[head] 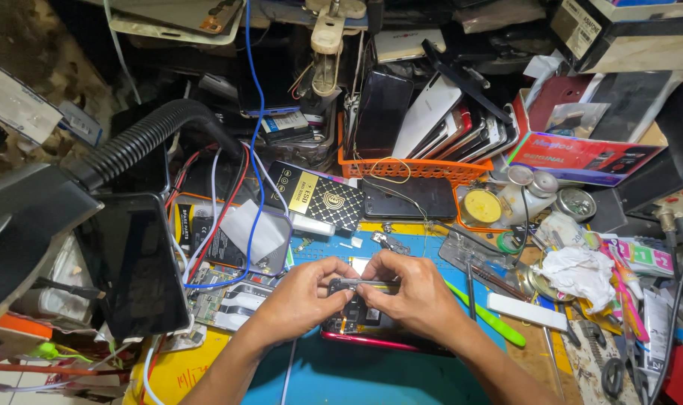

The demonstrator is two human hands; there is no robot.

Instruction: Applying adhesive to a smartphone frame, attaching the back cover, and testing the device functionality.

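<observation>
Head view shows the left hand (300, 289) and right hand (412, 289) both pinching a small dark metal part (354, 285) above the opened red-edged phone (371, 330), not yet seated.

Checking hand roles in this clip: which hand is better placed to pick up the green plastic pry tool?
Probably the right hand: the green pry tool lies just beyond its wrist on the blue mat. The left hand sits on the far side of the opened phone both hands pinch.
</observation>
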